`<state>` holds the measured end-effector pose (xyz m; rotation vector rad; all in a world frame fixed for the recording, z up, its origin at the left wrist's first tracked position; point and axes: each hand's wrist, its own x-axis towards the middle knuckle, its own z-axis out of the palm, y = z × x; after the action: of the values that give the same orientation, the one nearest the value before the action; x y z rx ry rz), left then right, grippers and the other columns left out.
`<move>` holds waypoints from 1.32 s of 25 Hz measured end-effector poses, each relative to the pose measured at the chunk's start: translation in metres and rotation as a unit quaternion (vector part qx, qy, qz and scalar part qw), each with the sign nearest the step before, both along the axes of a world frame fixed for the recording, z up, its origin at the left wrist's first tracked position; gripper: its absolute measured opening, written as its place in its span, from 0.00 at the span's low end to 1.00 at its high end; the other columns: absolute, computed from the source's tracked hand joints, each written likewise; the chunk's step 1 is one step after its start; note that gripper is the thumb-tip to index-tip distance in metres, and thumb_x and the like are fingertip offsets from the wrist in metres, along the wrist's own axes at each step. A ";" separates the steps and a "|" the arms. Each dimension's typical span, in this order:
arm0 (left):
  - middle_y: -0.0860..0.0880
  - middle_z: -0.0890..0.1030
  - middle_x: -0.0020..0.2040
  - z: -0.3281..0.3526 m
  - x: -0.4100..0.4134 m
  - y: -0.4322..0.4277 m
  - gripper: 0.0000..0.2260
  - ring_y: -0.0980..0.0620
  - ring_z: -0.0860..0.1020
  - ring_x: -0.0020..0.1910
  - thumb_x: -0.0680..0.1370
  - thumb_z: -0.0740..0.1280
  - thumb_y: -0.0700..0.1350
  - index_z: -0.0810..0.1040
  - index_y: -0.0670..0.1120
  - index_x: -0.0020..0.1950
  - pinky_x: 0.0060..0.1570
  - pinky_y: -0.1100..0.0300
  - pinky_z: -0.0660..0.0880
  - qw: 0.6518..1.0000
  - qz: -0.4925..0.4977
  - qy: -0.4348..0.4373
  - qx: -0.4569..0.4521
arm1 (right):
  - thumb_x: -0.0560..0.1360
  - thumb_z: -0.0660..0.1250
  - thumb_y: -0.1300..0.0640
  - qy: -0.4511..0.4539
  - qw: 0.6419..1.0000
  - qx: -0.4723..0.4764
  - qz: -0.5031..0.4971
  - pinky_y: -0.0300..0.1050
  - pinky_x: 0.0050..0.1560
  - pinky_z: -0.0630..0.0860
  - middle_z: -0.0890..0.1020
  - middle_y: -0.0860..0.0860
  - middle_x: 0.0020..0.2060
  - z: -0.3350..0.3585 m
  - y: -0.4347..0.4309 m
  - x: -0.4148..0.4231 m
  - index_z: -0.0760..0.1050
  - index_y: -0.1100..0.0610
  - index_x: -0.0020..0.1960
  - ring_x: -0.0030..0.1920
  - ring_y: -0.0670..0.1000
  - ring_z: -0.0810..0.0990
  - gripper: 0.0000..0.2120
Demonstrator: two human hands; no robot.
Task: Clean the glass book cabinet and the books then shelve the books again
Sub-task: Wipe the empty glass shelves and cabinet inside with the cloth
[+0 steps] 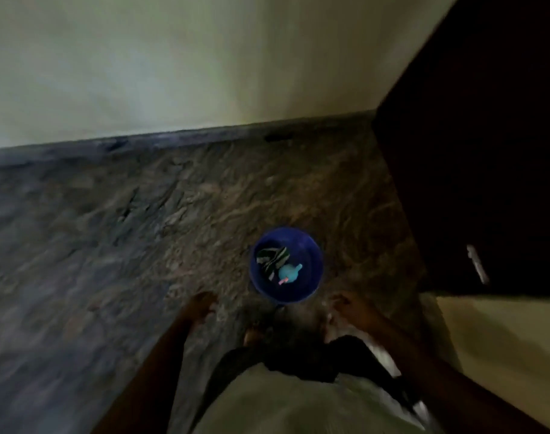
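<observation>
The person stood on a mottled brown stone floor (pixel 142 230), and the downward view was heavily blurred. A round blue bucket (pixel 313 261) sat on the floor just ahead of the feet, between the 2 hands and a little beyond them. Inside it lay a crumpled striped cloth (pixel 273 256) and, touching it, a pale blue spray bottle (pixel 288 273) with a pink tip. The left hand (pixel 203 308) hung to the left of the bucket and the right hand (pixel 349 308) to its right, both apart from it and holding nothing. The fingers pointed downward and looked loosely bent, but the blur hid whether they were spread or together. 1 bare foot (pixel 253 336) showed between the arms. At the right stood a tall dark panel (pixel 471 151) with a metal handle (pixel 477 267); whether it was the cabinet could not be told. A pale wall (pixel 173 57) met the floor at a dark skirting (pixel 173 140).
</observation>
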<state>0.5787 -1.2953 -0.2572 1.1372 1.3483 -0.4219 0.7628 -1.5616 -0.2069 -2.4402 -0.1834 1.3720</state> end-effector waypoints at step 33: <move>0.46 0.79 0.46 -0.423 0.097 -0.260 0.10 0.48 0.76 0.50 0.80 0.60 0.40 0.75 0.54 0.44 0.48 0.58 0.69 0.873 0.481 0.013 0.078 | 0.74 0.67 0.55 -0.178 0.789 -0.001 0.588 0.54 0.64 0.65 0.72 0.58 0.65 -0.550 0.142 0.135 0.60 0.51 0.72 0.65 0.60 0.69 0.29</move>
<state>0.6754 -1.5558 -0.6806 0.4565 1.8026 0.4109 0.8982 -1.4200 -0.7574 -2.5493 -2.0546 1.1484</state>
